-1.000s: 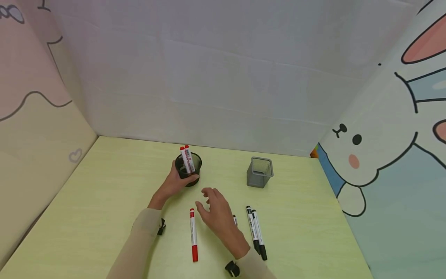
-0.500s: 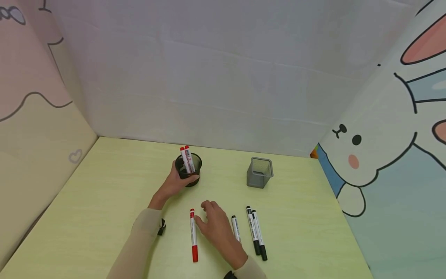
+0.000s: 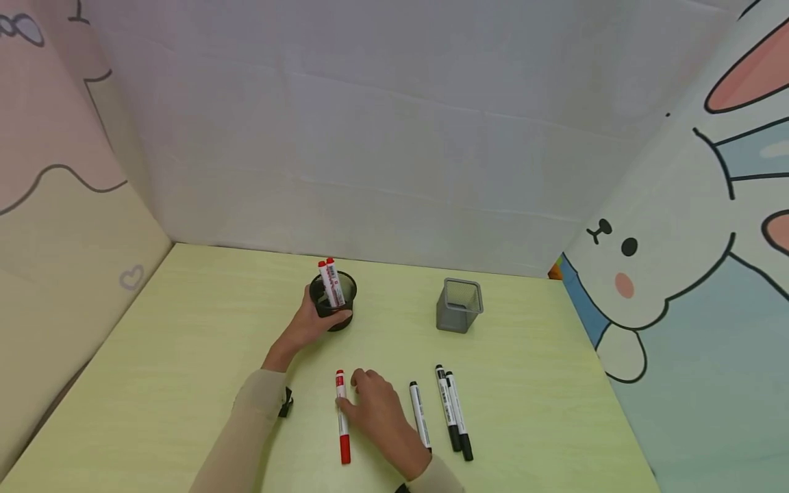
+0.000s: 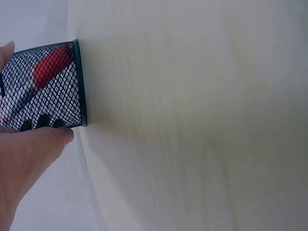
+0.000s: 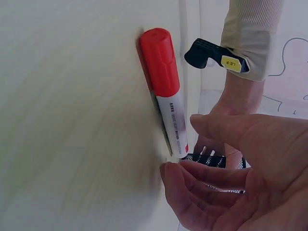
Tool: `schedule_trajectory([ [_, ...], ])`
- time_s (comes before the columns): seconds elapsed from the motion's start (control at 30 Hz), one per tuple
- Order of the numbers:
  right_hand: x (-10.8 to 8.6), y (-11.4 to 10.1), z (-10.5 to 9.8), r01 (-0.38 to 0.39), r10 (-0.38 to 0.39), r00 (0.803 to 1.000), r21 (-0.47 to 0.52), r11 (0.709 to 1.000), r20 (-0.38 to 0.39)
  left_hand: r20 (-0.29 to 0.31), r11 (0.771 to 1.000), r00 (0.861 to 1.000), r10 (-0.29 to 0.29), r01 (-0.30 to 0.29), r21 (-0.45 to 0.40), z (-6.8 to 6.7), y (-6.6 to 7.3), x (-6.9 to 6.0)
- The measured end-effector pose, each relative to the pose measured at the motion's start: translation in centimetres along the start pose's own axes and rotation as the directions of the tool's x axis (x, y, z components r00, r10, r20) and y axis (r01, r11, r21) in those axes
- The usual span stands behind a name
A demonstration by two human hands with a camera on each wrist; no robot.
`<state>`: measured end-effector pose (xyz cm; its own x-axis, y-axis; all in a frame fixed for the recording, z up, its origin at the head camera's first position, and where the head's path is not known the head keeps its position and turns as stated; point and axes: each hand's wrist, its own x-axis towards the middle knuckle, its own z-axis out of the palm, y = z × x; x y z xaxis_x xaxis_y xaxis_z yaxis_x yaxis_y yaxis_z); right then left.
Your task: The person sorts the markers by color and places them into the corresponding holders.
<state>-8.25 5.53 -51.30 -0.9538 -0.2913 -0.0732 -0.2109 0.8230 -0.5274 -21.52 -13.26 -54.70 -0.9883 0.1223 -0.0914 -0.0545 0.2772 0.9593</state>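
In the head view my left hand [image 3: 305, 325] grips a round black mesh pen holder [image 3: 349, 296] at the back of the table. Two red-capped white markers [image 3: 333, 284] lean inside it. The left wrist view shows thumb and fingers on opposite sides of the mesh [image 4: 48, 86], its base near the tabletop. My right hand [image 3: 379, 411] is low beside a third red marker [image 3: 344, 448] lying on the table. In the right wrist view, thumb and bent fingers are spread apart near that marker's white end, its red cap [image 5: 161, 62] pointing away; they do not pinch it.
Right of the right hand lies a black-capped white marker [image 3: 419, 411], and beyond it a pair of black-capped markers [image 3: 453, 411] side by side. A square grey mesh holder [image 3: 457, 315] stands at the back right. A white wall [image 3: 394, 171] closes off the rear.
My right hand has come down and toward me, from near the pen holder to beside the lying red marker, uncovering the nearest black-capped marker. The left hand and pen holder have stayed put.
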Motion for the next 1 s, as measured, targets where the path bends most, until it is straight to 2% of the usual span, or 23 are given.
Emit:
schedule_trajectory([
  [0.33,-0.14,-0.06,0.42,0.018,-0.018,1.0,0.02,1.0,0.002,-0.001,1.0,1.0,0.007,-0.007,0.002,0.08,0.05,-0.12],
  [0.63,-0.2,-0.74,0.5,-0.023,0.02,0.999,0.061,0.998,0.041,0.0,1.0,1.0,0.015,-0.015,-0.014,0.01,0.09,-0.11],
  [0.87,-0.28,-0.73,1.01,0.021,-0.02,1.0,0.048,0.999,-0.021,-0.002,1.0,1.0,0.006,-0.007,-0.02,0.04,0.18,-0.08],
  [1.0,-0.22,-0.67,0.93,0.027,-0.026,1.0,0.055,0.998,-0.017,0.001,1.0,1.0,0.013,-0.013,-0.02,0.04,0.1,-0.07],
])
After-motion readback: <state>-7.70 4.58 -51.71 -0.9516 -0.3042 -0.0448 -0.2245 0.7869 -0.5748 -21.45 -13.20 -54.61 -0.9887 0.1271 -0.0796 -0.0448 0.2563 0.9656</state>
